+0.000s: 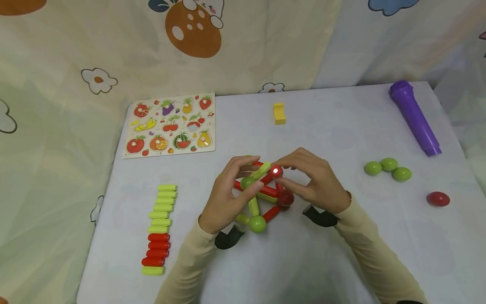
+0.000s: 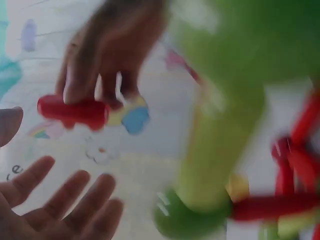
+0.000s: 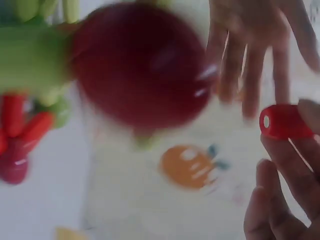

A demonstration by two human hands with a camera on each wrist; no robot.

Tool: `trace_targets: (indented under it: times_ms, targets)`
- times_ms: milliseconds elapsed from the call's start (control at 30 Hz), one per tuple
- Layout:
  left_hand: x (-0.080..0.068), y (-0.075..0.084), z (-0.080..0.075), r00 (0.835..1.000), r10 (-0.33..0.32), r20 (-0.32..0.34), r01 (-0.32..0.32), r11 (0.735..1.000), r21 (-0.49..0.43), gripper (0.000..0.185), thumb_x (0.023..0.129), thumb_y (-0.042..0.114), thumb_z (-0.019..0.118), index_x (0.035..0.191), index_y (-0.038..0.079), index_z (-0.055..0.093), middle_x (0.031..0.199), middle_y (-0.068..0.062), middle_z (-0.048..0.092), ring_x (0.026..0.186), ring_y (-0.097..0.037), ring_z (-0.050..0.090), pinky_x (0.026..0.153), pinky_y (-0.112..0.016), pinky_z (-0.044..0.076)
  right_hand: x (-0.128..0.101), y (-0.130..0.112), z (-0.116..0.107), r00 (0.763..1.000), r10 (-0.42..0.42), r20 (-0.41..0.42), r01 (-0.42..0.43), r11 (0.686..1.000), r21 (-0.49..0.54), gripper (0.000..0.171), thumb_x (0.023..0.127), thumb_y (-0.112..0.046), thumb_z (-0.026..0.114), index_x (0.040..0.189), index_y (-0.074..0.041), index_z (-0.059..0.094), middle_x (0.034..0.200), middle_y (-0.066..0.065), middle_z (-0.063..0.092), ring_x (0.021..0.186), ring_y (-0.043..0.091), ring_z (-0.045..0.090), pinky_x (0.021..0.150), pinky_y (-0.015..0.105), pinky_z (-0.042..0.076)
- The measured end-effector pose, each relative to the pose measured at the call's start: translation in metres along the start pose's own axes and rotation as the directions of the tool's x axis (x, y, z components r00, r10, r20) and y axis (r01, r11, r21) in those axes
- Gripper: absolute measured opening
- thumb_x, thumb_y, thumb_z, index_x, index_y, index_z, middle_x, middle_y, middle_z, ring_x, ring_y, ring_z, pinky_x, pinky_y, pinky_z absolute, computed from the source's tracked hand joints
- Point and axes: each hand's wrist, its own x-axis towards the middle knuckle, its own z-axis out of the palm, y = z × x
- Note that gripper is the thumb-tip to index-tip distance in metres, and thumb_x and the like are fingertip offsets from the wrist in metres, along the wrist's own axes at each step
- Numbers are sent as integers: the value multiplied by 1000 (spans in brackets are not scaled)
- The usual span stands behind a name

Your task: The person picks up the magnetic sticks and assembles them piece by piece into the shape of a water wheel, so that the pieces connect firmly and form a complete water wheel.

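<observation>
My right hand [image 1: 311,181] pinches a short red rod [image 3: 286,122] between thumb and fingers, its pale round end showing. Facing it, my left hand [image 1: 233,192] holds nothing, fingers spread and apart from the rod in the left wrist view. Below and between both hands stands a frame of red and light-green rods joined by balls. A green ball [image 1: 257,224] forms its near corner and a dark red ball [image 1: 285,197] its right corner. In the right wrist view a dark red ball [image 3: 145,65] looms close and blurred. The hands hide part of the frame's far side.
A column of spare green and red rods [image 1: 158,230] lies at left. Behind it sits a fruit puzzle board [image 1: 168,125]. At the back is a yellow block [image 1: 279,114]. Rightward are green balls [image 1: 389,164], a red ball [image 1: 438,199] and a purple toy microphone [image 1: 414,118].
</observation>
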Motion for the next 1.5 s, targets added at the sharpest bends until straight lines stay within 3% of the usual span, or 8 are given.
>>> trace_targets:
  times_ms: [200, 733, 800, 900, 1033, 1167, 1367, 1500]
  targets:
    - [1, -26, 5, 998, 10, -63, 15, 927, 375, 40, 92, 25, 65, 127, 8, 55, 121, -6, 59, 111, -17, 55, 93, -36, 48, -20, 52, 6, 965, 263, 6, -263, 964, -30, 36, 77, 1, 77, 110, -8, 65, 101, 0, 69, 93, 14, 60, 77, 31, 50]
    - [-1, -49, 10, 996, -79, 30, 65, 945, 319, 31, 98, 24, 55, 128, 15, 58, 122, 3, 62, 110, -6, 55, 95, -28, 47, -47, 77, 12, 906, 417, 73, -397, 897, -193, 45, 86, -7, 70, 128, -7, 57, 118, 10, 62, 91, 22, 61, 74, 40, 52]
    - [-1, -49, 11, 996, -89, 25, 77, 948, 308, 32, 97, 19, 56, 129, 13, 56, 118, 2, 62, 103, -7, 56, 88, -26, 49, -54, 76, -4, 901, 432, -39, -415, 832, -369, 39, 87, -11, 69, 125, -6, 59, 114, 14, 61, 78, 23, 60, 60, 38, 50]
    - [-1, -50, 12, 994, -105, 14, 96, 951, 295, 34, 96, 14, 58, 130, 13, 54, 107, 1, 62, 88, -7, 54, 73, -24, 49, -69, 78, -32, 863, 448, -234, -491, 632, -600, 36, 86, -17, 68, 119, -3, 62, 108, 23, 58, 65, 34, 57, 42, 41, 41]
    - [-2, -51, 12, 990, -138, 15, 128, 949, 288, 33, 97, 19, 57, 130, 15, 53, 100, 2, 61, 80, -7, 52, 63, -23, 47, -91, 80, -66, 751, 535, -387, -628, 398, -668, 38, 84, -19, 66, 115, 3, 60, 106, 35, 53, 65, 53, 54, 36, 53, 34]
    - [-2, -51, 11, 987, -161, 24, 149, 951, 271, 32, 98, 22, 55, 130, 17, 53, 98, 1, 60, 77, -8, 52, 61, -23, 46, -108, 80, -84, 634, 661, -401, -708, 288, -645, 39, 83, -18, 61, 114, 6, 57, 105, 39, 51, 66, 58, 52, 39, 59, 35]
    - [-2, -53, 9, 984, -173, 33, 160, 955, 250, 32, 99, 27, 53, 129, 17, 53, 95, 2, 59, 74, -9, 50, 60, -23, 45, -115, 82, -88, 582, 754, -305, -711, 290, -640, 38, 86, -18, 58, 115, 6, 55, 95, 35, 54, 51, 43, 49, 37, 49, 34]
    - [-2, -52, 9, 982, -183, 41, 168, 956, 242, 32, 98, 25, 55, 129, 17, 53, 95, 2, 58, 75, -9, 50, 60, -23, 45, -107, 80, -77, 688, 699, -194, -651, 476, -592, 40, 86, -17, 67, 119, 2, 56, 94, 28, 62, 57, 32, 56, 41, 40, 38]
